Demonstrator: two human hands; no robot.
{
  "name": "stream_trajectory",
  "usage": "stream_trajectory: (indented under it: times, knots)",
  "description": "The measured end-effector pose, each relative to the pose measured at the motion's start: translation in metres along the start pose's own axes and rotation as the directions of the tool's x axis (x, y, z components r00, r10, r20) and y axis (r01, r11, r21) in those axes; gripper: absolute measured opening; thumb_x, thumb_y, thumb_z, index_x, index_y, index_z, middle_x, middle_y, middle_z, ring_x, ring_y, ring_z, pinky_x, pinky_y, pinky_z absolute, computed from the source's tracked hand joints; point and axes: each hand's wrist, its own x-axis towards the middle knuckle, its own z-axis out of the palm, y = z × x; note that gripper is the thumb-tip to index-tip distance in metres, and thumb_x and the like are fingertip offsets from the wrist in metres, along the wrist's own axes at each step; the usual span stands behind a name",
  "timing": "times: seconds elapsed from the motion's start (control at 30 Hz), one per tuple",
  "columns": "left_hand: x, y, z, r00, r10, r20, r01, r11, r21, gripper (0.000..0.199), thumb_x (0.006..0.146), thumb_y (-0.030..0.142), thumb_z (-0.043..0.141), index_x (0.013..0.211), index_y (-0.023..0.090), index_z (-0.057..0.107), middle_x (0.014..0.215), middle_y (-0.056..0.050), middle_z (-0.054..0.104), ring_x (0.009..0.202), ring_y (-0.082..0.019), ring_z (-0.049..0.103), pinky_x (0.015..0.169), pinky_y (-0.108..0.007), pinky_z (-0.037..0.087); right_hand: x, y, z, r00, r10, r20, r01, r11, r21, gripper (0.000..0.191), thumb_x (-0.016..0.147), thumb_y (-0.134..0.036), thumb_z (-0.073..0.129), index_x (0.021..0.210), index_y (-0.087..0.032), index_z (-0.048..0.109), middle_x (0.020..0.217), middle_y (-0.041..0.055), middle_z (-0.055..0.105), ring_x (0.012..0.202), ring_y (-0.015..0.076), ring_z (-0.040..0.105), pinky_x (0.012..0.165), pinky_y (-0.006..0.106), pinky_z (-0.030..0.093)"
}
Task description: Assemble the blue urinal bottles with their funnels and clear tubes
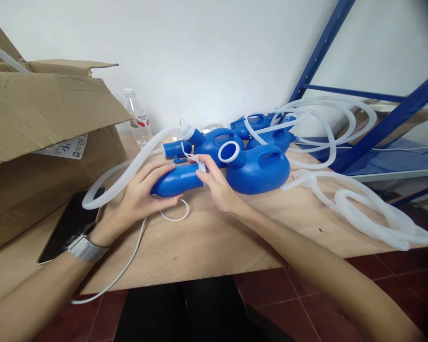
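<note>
My left hand (144, 190) is wrapped around the near end of a blue plastic urinal bottle (178, 180), which lies on its side above the wooden tabletop. At the bottle's right end, my right hand (216, 183) pinches a thin white strip (200, 165) between thumb and fingers. Whether the strip is fixed to the bottle I cannot tell. Just right of my right hand sits another blue urinal bottle (260, 171), its white-rimmed mouth facing me. Behind my hands stands a further blue bottle (216, 142) with a translucent hose (139, 161) beside it, curving down to the left.
An open cardboard box (50, 104) takes up the left side. A dark tablet (69, 228) and a white cable (137, 247) lie near my left wrist. A water bottle (140, 118) stands by the wall. Coiled hoses (378, 213) lie at right, near a blue metal rack (364, 137).
</note>
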Motion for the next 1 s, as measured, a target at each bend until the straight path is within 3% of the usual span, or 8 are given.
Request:
stream_trajectory:
  times: [0.17, 0.37, 0.53, 0.7, 0.8, 0.9, 1.0]
  knots:
    - [-0.005, 0.001, 0.0, 0.998, 0.043, 0.035, -0.045, 0.998, 0.05, 0.062, 0.087, 0.045, 0.083, 0.14, 0.025, 0.057, 0.13, -0.011, 0.071, 0.114, -0.031, 0.074, 0.095, -0.048, 0.064, -0.006, 0.008, 0.006, 1.0, -0.014, 0.025, 0.012, 0.999, 0.047, 0.047, 0.103, -0.044, 0.044, 0.147, -0.029, 0.046, 0.151, 0.0097, 0.048, 0.142, 0.0277, 0.046, 0.127, 0.055, 0.032]
    - [-0.008, 0.0, 0.002, 0.997, 0.071, -0.027, -0.07, 0.996, 0.048, 0.063, 0.085, 0.046, 0.085, 0.137, 0.025, 0.058, 0.128, -0.01, 0.072, 0.108, -0.029, 0.076, 0.091, -0.045, 0.066, -0.006, 0.011, 0.004, 0.993, -0.036, 0.113, 0.019, 0.988, 0.15, 0.065, 0.1, -0.052, 0.047, 0.161, -0.033, 0.035, 0.163, 0.0068, 0.043, 0.148, 0.0298, 0.044, 0.129, 0.056, 0.029]
    - [-0.008, 0.002, 0.004, 0.997, 0.074, -0.008, -0.074, 0.996, 0.054, 0.063, 0.089, 0.043, 0.082, 0.143, 0.026, 0.054, 0.13, -0.011, 0.071, 0.112, -0.03, 0.074, 0.093, -0.045, 0.065, 0.001, 0.013, 0.002, 0.991, 0.015, 0.137, -0.053, 0.958, 0.28, 0.071, 0.098, -0.062, 0.051, 0.161, -0.032, 0.037, 0.167, 0.0068, 0.041, 0.154, 0.0301, 0.039, 0.126, 0.054, 0.036]
    - [-0.008, 0.0, 0.006, 0.999, 0.039, 0.038, -0.041, 0.998, 0.054, 0.064, 0.093, 0.041, 0.077, 0.149, 0.029, 0.05, 0.137, -0.011, 0.069, 0.121, -0.033, 0.072, 0.1, -0.049, 0.063, 0.005, 0.005, -0.008, 0.99, 0.013, 0.139, -0.039, 0.981, 0.188, 0.057, 0.105, -0.07, 0.04, 0.137, -0.03, 0.064, 0.151, 0.0066, 0.058, 0.146, 0.0256, 0.05, 0.127, 0.049, 0.035]
    - [-0.007, -0.002, 0.007, 0.998, -0.024, 0.056, 0.023, 0.999, 0.024, 0.069, 0.092, 0.044, 0.077, 0.152, 0.031, 0.046, 0.141, -0.011, 0.068, 0.123, -0.035, 0.071, 0.103, -0.054, 0.062, 0.006, 0.0, -0.01, 0.996, -0.013, 0.089, -0.001, 0.989, 0.148, 0.049, 0.102, -0.069, 0.049, 0.111, -0.028, 0.076, 0.132, 0.0058, 0.067, 0.136, 0.0242, 0.057, 0.124, 0.046, 0.038]
    - [-0.008, -0.003, 0.008, 0.996, -0.08, 0.026, 0.08, 0.997, -0.004, 0.073, 0.089, 0.049, 0.079, 0.152, 0.031, 0.046, 0.14, -0.012, 0.068, 0.121, -0.035, 0.072, 0.101, -0.054, 0.064, 0.007, 0.0, -0.006, 1.0, 0.011, 0.004, -0.011, 0.986, 0.165, 0.037, 0.099, -0.058, 0.062, 0.09, -0.025, 0.075, 0.121, 0.0057, 0.067, 0.126, 0.0237, 0.061, 0.119, 0.045, 0.041]
    - [-0.007, -0.001, 0.007, 0.993, -0.113, -0.039, 0.112, 0.993, -0.026, 0.074, 0.083, 0.052, 0.085, 0.147, 0.03, 0.052, 0.137, -0.011, 0.07, 0.122, -0.035, 0.072, 0.099, -0.053, 0.065, 0.009, 0.004, -0.001, 0.994, 0.08, -0.07, -0.062, 0.971, 0.23, 0.034, 0.097, -0.051, 0.061, 0.078, -0.024, 0.067, 0.112, 0.0045, 0.069, 0.119, 0.0234, 0.063, 0.114, 0.045, 0.044]
